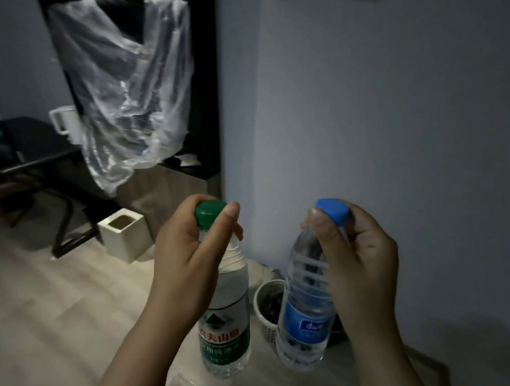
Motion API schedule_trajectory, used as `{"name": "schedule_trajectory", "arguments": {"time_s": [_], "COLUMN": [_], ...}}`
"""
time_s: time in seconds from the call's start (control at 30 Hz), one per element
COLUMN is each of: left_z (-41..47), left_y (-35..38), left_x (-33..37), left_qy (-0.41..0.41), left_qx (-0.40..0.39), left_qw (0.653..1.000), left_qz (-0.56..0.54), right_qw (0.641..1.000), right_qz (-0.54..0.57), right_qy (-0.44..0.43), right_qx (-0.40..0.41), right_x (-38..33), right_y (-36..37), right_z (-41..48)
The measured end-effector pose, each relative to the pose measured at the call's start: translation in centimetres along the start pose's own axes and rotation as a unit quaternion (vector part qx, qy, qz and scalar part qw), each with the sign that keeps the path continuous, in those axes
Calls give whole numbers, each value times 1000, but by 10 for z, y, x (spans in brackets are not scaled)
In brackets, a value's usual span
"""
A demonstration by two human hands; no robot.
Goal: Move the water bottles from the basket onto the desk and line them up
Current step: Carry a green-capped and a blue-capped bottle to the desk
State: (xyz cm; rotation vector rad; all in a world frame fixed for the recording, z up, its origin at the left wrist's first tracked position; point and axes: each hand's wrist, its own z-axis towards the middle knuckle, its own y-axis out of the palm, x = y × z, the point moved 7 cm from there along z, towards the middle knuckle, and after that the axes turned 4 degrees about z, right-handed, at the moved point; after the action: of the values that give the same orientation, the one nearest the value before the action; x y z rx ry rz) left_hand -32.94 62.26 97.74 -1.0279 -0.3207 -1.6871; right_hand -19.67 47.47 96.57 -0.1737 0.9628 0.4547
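We see a dim, bluish room with no lamp in view; the light is weak and even, and shadows are soft. The far left corner around the dark chair (33, 152) sinks into near black. The hanging plastic sheet (128, 90) catches pale glints. The picture is soft and grainy, the bottle labels only partly readable, and the wide lens bends the wall edge (221, 105).

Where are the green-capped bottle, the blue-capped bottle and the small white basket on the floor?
green-capped bottle (224, 323): head view, on its green and white label.
blue-capped bottle (308, 324): head view, on its blue label.
small white basket (261, 294): head view, on its left rim, between the two bottles.
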Motion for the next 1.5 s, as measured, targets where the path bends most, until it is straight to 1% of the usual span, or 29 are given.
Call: {"name": "schedule_trajectory", "arguments": {"time_s": [0.3,0.53,0.63,0.73,0.87,0.97,1.23,1.4,1.5], "left_z": [0,11,24,46,80,98,139,167,187], "left_y": [-154,-231,-254,-272,-291,-302,-334,-368,-402], "left_x": [-72,-127,-151,-170,-188,-202,-256,-301,-334], "left_qy": [-57,-99,-119,-126,-123,-119,-143,-151,-146], "left_qx": [95,173,204,231,264,291,303,310,317], "left_qw": [993,976,964,952,936,926,912,909,909], "left_qz": [41,88,125,154,200,210,237,233,226], "right_qw": [992,973,961,951,932,922,901,898,899], "right_qz": [66,140,174,193,226,242,256,256,254], "right_qy": [12,35,48,42,36,25,63,77,79], "right_qx": [-108,-178,-209,-239,-281,-302,-346,-351,-346], "right_x": [-6,17,31,45,56,64,99,116,125], "right_y": [173,289,336,381,436,469,551,612,661], "right_z": [-31,-30,-20,-5,22,38,56,62,65]}}
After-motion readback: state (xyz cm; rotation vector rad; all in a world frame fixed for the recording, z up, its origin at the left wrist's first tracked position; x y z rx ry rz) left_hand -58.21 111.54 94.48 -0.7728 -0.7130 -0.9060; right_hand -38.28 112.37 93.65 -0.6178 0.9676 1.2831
